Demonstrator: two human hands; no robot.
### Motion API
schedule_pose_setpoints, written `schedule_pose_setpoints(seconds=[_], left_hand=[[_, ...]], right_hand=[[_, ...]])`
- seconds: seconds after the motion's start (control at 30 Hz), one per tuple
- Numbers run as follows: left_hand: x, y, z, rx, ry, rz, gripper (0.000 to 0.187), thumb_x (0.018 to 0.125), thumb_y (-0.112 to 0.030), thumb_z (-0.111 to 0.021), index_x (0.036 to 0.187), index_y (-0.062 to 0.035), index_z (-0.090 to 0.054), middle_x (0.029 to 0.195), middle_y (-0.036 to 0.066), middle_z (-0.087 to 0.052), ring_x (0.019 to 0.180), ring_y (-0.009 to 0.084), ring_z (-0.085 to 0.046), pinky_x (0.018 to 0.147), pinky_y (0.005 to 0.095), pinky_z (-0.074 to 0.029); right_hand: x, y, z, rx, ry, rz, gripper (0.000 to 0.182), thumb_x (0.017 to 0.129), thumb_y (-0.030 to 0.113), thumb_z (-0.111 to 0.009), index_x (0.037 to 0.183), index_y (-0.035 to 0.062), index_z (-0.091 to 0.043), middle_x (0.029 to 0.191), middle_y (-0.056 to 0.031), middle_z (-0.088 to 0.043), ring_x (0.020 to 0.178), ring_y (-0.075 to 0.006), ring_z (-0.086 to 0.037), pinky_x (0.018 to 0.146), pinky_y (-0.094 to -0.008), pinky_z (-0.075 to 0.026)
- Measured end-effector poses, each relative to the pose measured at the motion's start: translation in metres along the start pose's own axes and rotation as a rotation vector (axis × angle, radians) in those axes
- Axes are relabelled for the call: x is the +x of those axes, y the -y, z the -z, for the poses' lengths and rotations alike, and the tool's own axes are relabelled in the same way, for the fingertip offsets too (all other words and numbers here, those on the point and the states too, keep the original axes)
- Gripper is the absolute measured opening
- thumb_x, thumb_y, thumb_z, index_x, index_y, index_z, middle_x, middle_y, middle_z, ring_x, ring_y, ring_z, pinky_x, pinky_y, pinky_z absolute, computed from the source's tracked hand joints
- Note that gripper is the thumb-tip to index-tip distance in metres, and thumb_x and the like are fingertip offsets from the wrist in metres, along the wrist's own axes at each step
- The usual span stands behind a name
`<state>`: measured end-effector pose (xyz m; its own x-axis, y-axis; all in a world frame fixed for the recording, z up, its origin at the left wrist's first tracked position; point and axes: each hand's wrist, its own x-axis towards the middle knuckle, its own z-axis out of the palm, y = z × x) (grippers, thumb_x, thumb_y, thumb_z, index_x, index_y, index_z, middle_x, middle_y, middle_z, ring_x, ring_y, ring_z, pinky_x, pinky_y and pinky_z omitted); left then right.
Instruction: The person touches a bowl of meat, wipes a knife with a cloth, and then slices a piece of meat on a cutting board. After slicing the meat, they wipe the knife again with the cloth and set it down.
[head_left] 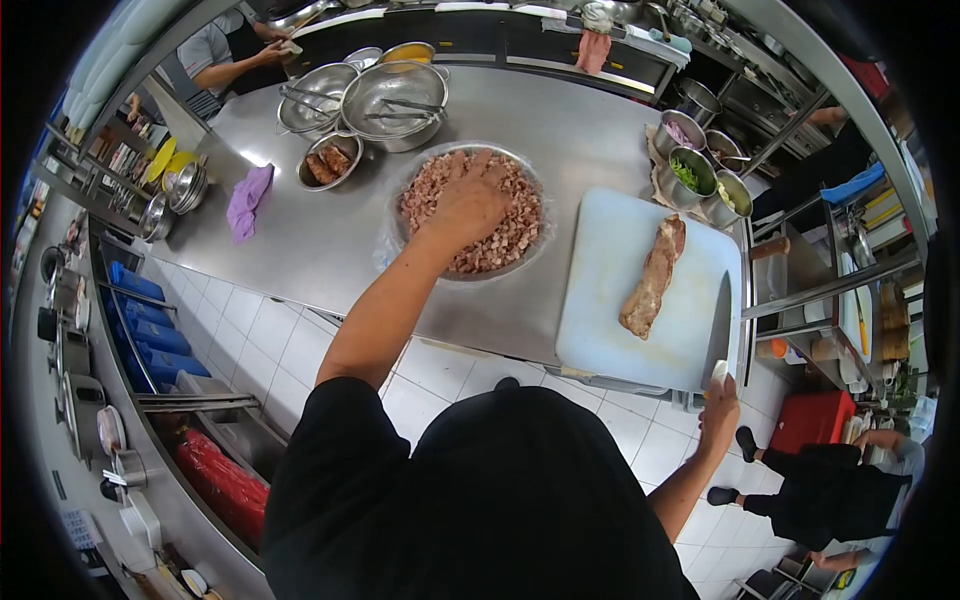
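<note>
My left hand (pixel 470 205) lies palm down on the diced meat (pixel 495 245) in a wide metal bowl lined with clear plastic; its fingers are spread and partly sunk among the pieces. At the right, my right hand (pixel 719 405) is wrapped round the white handle of a knife (pixel 721 325), whose blade lies along the right edge of the white cutting board (pixel 600 290). A long piece of cooked meat (pixel 654 280) rests on the board, left of the blade and apart from it.
Behind the meat bowl stand metal colanders (pixel 393 95) with tongs and a small bowl of browned meat (pixel 328 163). A purple cloth (pixel 247 202) lies left. Metal pots (pixel 688 176) stand behind the board. Other people are at upper left and lower right (pixel 840 490).
</note>
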<state>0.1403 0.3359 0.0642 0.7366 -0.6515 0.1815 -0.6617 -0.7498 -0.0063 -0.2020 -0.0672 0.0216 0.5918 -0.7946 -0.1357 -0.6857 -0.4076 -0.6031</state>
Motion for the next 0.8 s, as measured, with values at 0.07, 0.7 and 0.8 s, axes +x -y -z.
schedule_pose_setpoints(seconds=[0.07,0.7,0.8], left_hand=[[-0.002,0.0,0.003,0.009,0.028,-0.023,0.027,0.096,-0.026,-0.055,0.092,-0.0102,-0.077,0.141,0.015,-0.056,0.143,0.038,-0.038,0.119,0.0631,-0.02],[0.009,0.035,0.023,-1.394,0.004,0.48,0.022,0.096,-0.019,-0.067,0.11,-0.0025,-0.07,0.107,0.009,-0.073,0.096,0.0205,-0.069,0.083,0.0288,-0.053],[0.002,0.021,0.028,-1.723,-0.029,0.492,0.018,0.098,-0.016,-0.065,0.11,-0.0027,-0.067,0.102,0.01,-0.073,0.093,0.023,-0.07,0.08,0.0316,-0.053]], right_hand=[[0.004,-0.016,-0.015,-0.056,-0.076,0.082,0.042,0.099,0.029,-0.048,0.133,0.0057,-0.055,0.071,-0.0131,-0.06,0.048,-0.0205,-0.056,0.043,-0.0355,-0.042],[-0.008,-0.007,-0.01,-0.254,-0.123,0.192,0.042,0.102,0.027,-0.05,0.137,0.004,-0.052,0.112,-0.0304,-0.066,0.102,-0.0492,-0.063,0.084,-0.0524,-0.051],[0.0,-0.023,-0.014,-0.247,-0.139,0.223,0.042,0.101,0.027,-0.051,0.137,0.0046,-0.053,0.112,-0.03,-0.066,0.103,-0.0487,-0.064,0.085,-0.0524,-0.051]])
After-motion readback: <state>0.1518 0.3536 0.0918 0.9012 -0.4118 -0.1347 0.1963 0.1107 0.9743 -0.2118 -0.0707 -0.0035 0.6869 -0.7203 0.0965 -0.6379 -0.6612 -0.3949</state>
